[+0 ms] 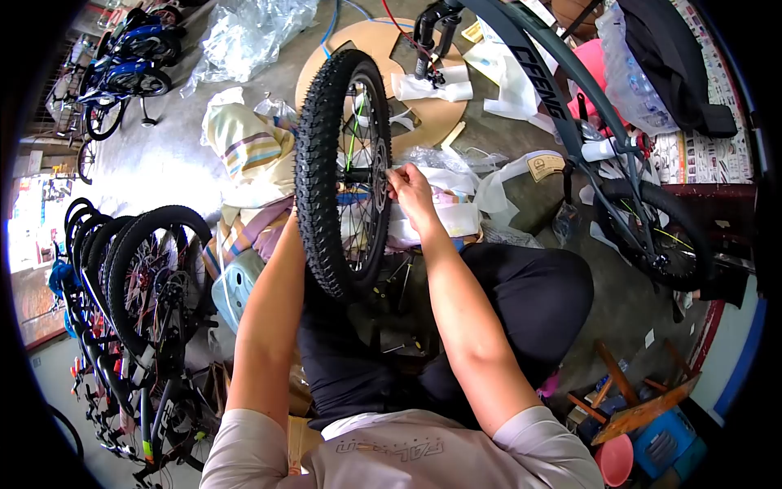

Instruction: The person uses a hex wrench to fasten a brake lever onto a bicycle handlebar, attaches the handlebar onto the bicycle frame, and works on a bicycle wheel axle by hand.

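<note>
A bicycle wheel [314, 179] with a knobby black tyre stands upright in front of me, above my lap. At its right side, my right hand [413, 194] is closed in a pinch against the hub, by the disc rotor [380, 175]. What sits between those fingertips is too small to make out. My left forearm [274, 314] reaches up to the tyre's left side, and the left hand itself is hidden behind the tyre. A green mark [353, 134] shows among the spokes.
A grey bicycle frame [533, 69] with its fork and rear wheel [652, 236] lies to the right. Several bicycles [155, 285] stand at left. Cardboard [342, 41], plastic wrap [244, 41] and striped cloth [248, 134] cover the floor ahead. A wooden stool [648, 407] is at lower right.
</note>
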